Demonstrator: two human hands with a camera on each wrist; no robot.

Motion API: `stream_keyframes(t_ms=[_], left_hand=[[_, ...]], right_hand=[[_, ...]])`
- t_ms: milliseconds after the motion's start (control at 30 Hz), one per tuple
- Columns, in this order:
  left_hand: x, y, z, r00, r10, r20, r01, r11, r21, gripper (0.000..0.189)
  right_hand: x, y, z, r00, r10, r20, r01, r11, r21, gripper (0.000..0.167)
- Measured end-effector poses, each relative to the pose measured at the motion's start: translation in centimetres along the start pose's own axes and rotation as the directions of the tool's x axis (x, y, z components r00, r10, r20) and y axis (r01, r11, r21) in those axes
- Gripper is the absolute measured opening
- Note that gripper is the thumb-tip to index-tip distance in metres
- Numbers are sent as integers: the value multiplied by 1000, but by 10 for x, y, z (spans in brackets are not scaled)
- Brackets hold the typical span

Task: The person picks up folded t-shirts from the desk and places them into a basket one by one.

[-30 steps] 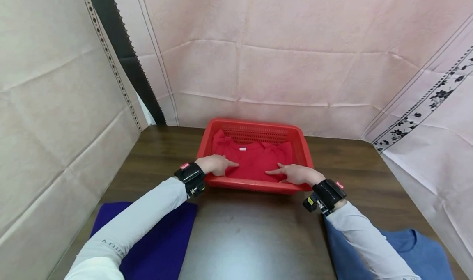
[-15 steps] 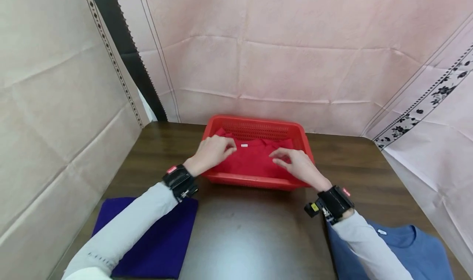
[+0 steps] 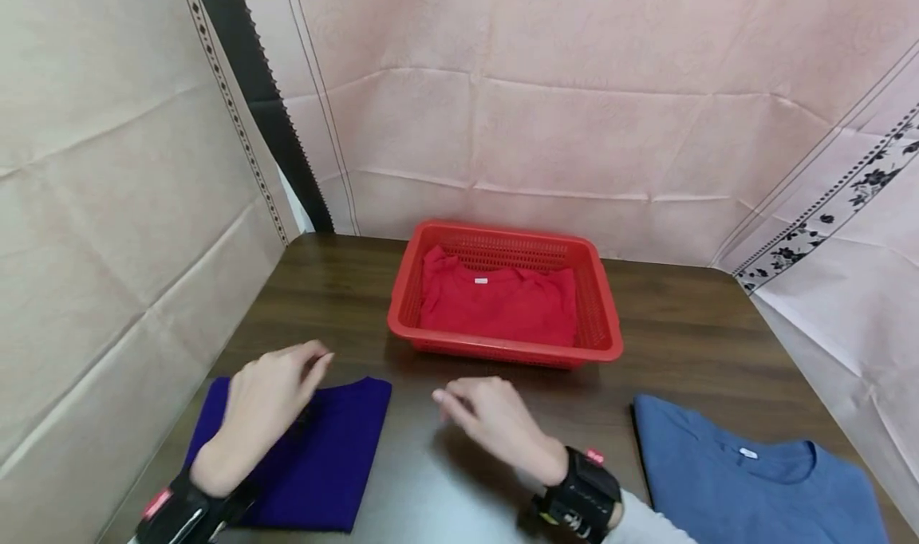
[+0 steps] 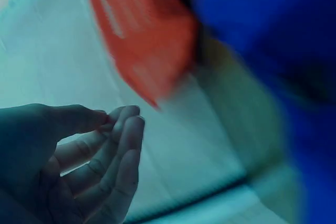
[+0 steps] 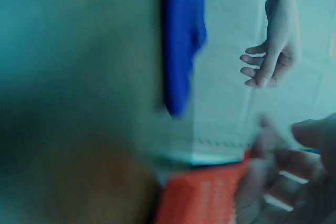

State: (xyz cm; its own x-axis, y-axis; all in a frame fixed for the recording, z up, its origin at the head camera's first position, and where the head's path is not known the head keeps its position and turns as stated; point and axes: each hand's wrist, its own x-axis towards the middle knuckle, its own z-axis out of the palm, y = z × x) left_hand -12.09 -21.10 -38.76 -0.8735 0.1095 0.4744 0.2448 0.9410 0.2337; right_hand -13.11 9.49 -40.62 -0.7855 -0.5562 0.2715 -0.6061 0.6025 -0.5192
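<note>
Above the folded dark blue shirt [image 3: 337, 448] at the left hovers my left hand [image 3: 269, 400], its fingers loosely bent with nothing in them. In the left wrist view the thumb of the left hand [image 4: 89, 156] lies close to the fingertips. My right hand [image 3: 495, 420] is over the middle of the table, in front of the basket, relaxed and holding nothing. A folded red shirt [image 3: 502, 309] with a white neck label lies inside the red plastic basket [image 3: 506, 352]. Neither hand touches the basket or the red shirt.
A folded lighter blue shirt [image 3: 761, 488] lies at the right of the brown wooden table [image 3: 675, 321]. Pale cloth hangs behind the table [image 3: 560, 145] and along both sides. The basket stands near the back edge.
Both hands have left the red shirt and basket, drawing back toward the person. The left hand has moved over the dark blue shirt; the right has moved left to mid-table.
</note>
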Motion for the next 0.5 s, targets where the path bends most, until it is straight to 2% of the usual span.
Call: stream_keyframes(t_ms=[100, 200, 300, 367, 433, 500], left_hand=[[-32, -38, -6, 991, -126, 39, 125, 992, 32, 7], [-59, -75, -13, 962, -245, 124, 238, 969, 67, 11], [-78, -106, -17, 905, -349, 242, 336, 937, 94, 27], [-85, -121, -18, 868, -388, 310, 376, 921, 100, 39], [-90, -131, -20, 828, -414, 378, 412, 907, 90, 49], [-92, -139, -21, 800, -413, 435, 430, 901, 64, 58]], right_hand=[[2, -6, 26, 996, 11, 89, -6, 998, -60, 26], [3, -10, 44, 989, 40, 142, -32, 998, -53, 21], [5, -10, 55, 982, 67, 174, -62, 997, -34, 22], [8, -10, 61, 975, 87, 203, -87, 996, -8, 23], [11, -12, 66, 962, 107, 251, -126, 990, 60, 25], [16, -14, 71, 945, 125, 303, -179, 971, 160, 27]])
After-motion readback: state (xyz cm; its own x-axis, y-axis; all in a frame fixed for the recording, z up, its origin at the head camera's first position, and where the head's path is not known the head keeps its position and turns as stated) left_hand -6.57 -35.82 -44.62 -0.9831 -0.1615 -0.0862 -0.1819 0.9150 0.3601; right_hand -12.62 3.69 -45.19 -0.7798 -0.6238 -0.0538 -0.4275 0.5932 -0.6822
